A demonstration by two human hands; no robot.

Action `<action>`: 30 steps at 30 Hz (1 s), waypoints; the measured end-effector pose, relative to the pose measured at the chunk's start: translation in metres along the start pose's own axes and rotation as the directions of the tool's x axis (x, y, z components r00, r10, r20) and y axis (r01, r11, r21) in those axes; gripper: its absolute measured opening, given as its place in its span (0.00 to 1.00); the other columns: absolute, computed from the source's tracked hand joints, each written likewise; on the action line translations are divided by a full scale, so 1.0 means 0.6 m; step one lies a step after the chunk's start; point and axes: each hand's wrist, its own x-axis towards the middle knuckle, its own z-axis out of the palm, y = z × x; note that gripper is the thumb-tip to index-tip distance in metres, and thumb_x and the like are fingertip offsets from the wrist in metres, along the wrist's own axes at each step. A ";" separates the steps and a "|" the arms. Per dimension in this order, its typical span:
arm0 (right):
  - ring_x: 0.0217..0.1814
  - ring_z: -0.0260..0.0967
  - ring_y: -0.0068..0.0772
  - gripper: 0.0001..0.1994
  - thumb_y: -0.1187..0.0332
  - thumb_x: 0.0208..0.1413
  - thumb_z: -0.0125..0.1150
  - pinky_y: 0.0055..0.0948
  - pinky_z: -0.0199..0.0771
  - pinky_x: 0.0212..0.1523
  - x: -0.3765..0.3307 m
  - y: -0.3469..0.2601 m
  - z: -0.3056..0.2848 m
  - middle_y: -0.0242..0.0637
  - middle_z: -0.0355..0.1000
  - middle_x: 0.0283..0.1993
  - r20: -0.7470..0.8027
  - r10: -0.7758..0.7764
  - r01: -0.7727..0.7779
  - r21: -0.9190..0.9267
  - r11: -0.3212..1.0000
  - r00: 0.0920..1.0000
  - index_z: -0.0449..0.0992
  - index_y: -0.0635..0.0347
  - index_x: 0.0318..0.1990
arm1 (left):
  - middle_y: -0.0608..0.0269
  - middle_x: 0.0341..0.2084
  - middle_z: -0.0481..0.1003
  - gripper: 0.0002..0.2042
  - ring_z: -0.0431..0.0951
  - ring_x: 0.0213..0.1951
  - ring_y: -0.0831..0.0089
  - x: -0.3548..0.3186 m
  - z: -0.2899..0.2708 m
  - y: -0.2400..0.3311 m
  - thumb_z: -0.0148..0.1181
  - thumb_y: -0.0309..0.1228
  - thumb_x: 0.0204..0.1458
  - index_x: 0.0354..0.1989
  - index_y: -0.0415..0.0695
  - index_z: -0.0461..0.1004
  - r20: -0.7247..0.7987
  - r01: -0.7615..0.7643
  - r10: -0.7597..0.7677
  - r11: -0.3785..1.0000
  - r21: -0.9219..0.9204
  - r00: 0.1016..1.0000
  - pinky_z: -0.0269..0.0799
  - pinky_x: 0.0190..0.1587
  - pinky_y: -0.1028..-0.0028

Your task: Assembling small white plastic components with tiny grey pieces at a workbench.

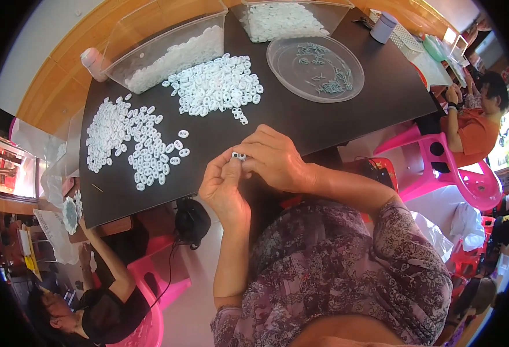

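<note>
In front of my body, just off the table's near edge, both hands are closed around one small white plastic piece (239,156) with dark holes. My left hand (225,188) pinches it between thumb and fingers from the left. From the right, my right hand (277,159) grips the same piece, its fingers bent over the top. Part of the piece is hidden by the fingertips. Beyond them on the dark table (208,141) lies a heap of white two-holed pieces (214,87). Farther left spreads another pile of white oval pieces (149,153).
Two clear tubs, one at back left (182,58) and one farther right (289,22), hold white pieces. A round clear tray (277,72) carries small grey-green parts. A lilac-capped container (383,28) stands at the far right corner. Other people sit at left (101,306) and right (474,130).
</note>
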 end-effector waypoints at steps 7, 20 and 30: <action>0.34 0.67 0.36 0.07 0.75 0.35 0.62 0.30 0.67 0.31 -0.008 0.004 -0.003 0.35 0.73 0.36 -0.029 0.032 -0.032 0.008 0.999 0.999 0.73 0.61 0.26 | 0.59 0.28 0.75 0.07 0.71 0.25 0.78 0.002 -0.007 -0.003 0.55 0.20 0.52 0.38 0.30 0.73 0.050 0.000 -0.003 0.998 0.060 0.999 0.68 0.29 0.81; 0.34 0.67 0.37 0.06 0.74 0.38 0.61 0.31 0.68 0.32 -0.007 -0.002 -0.008 0.38 0.72 0.37 -0.006 -0.002 0.002 0.017 1.000 1.000 0.74 0.62 0.28 | 0.63 0.26 0.72 0.09 0.69 0.25 0.79 -0.001 0.001 0.004 0.55 0.20 0.52 0.41 0.30 0.72 0.019 0.017 -0.017 1.000 -0.018 1.000 0.66 0.28 0.81; 0.29 0.65 0.37 0.12 0.76 0.41 0.61 0.30 0.67 0.30 -0.010 -0.012 -0.009 0.39 0.71 0.32 -0.063 0.135 -0.128 0.106 0.986 0.989 0.73 0.65 0.37 | 0.61 0.27 0.73 0.10 0.69 0.25 0.78 -0.010 0.002 0.005 0.56 0.22 0.52 0.42 0.30 0.72 0.048 -0.051 0.050 0.999 0.008 0.998 0.67 0.29 0.80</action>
